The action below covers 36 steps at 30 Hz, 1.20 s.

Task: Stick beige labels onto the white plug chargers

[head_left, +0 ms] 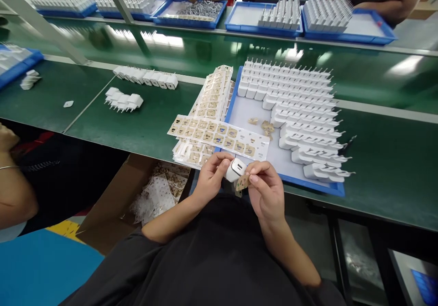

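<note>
Because the left hand (210, 178) pinches the white charger plug (235, 169) just above the blue tray (310, 184) edge while the right hand (265, 187) grips 1 small tan sticker (242, 182) touching it, the sticker could crease or land crooked.

The left hand (211, 178) grips a white charger plug (235, 169) close to the body, while the right hand (265, 188) pinches a small tan sticker (242, 182) just beside the plug's face. Ahead, a sticker sheet (219, 137) lies across the edge of a blue tray (239, 114) filled with rows of white plugs (301, 110). More sheets are stacked (214, 94) left of the tray on the green surface (143, 123). Two clusters of loose plugs (123, 100) sit farther left. Other people's arms show at the far side and at left.
</note>
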Each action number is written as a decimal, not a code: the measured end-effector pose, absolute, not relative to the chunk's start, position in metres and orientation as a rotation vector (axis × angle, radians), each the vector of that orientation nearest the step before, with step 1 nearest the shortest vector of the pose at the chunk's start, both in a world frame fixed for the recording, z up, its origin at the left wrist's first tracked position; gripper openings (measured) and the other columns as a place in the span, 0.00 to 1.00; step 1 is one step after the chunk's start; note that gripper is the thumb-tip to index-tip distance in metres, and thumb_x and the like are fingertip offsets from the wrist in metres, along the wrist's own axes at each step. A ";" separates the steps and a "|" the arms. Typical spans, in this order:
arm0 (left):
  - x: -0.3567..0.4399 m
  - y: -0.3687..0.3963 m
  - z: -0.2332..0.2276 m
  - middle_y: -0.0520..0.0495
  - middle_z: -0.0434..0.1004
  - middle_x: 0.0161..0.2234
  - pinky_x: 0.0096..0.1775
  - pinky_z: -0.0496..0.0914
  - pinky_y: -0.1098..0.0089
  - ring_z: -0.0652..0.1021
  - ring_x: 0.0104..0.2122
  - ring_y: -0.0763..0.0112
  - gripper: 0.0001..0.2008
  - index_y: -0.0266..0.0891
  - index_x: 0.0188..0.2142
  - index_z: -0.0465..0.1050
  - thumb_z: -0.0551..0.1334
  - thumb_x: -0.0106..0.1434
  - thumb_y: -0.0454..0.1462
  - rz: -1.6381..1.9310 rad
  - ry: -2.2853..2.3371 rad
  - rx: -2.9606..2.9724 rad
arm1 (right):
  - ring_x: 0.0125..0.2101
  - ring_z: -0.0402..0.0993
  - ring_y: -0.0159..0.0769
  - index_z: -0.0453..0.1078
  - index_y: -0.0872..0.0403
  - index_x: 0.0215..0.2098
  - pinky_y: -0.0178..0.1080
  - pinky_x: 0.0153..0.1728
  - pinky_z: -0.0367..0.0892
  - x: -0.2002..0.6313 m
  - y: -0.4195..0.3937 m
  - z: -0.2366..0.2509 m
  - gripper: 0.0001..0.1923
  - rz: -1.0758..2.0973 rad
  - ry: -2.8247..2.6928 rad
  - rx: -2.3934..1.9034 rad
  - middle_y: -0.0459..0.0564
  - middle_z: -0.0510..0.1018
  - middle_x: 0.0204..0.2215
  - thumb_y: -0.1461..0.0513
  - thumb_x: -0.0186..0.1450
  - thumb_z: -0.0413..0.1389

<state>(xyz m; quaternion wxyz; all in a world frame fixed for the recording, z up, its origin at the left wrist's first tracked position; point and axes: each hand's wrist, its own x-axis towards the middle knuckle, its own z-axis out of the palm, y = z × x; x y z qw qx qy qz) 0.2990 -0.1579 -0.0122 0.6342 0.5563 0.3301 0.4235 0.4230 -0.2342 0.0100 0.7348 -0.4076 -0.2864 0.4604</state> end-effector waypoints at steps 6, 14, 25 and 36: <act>0.281 -0.151 -0.021 0.41 0.80 0.53 0.49 0.74 0.66 0.80 0.50 0.59 0.24 0.42 0.57 0.73 0.69 0.63 0.46 0.831 0.562 1.623 | 0.26 0.69 0.30 0.75 0.48 0.34 0.35 0.29 0.67 0.423 -0.239 0.015 0.03 1.023 -0.680 -0.858 0.43 0.74 0.29 0.61 0.64 0.64; 0.271 -0.152 -0.016 0.42 0.80 0.54 0.55 0.73 0.62 0.80 0.53 0.59 0.27 0.45 0.58 0.71 0.72 0.60 0.36 0.960 0.376 1.743 | 0.35 0.72 0.31 0.75 0.49 0.35 0.34 0.38 0.69 0.431 -0.238 0.023 0.03 0.871 -0.800 -1.086 0.44 0.76 0.32 0.64 0.67 0.62; 0.273 -0.151 -0.014 0.41 0.80 0.53 0.55 0.74 0.60 0.80 0.53 0.57 0.26 0.45 0.59 0.70 0.71 0.62 0.37 0.974 0.350 1.796 | 0.37 0.73 0.32 0.75 0.48 0.36 0.35 0.41 0.68 0.431 -0.238 0.024 0.03 0.902 -0.823 -1.103 0.44 0.76 0.33 0.63 0.67 0.62; 0.273 -0.152 -0.011 0.41 0.80 0.53 0.54 0.74 0.61 0.80 0.52 0.58 0.25 0.45 0.57 0.71 0.71 0.62 0.37 0.982 0.348 1.809 | 0.36 0.75 0.33 0.74 0.49 0.35 0.36 0.40 0.72 0.429 -0.237 0.028 0.02 0.829 -0.885 -1.197 0.45 0.77 0.32 0.62 0.67 0.61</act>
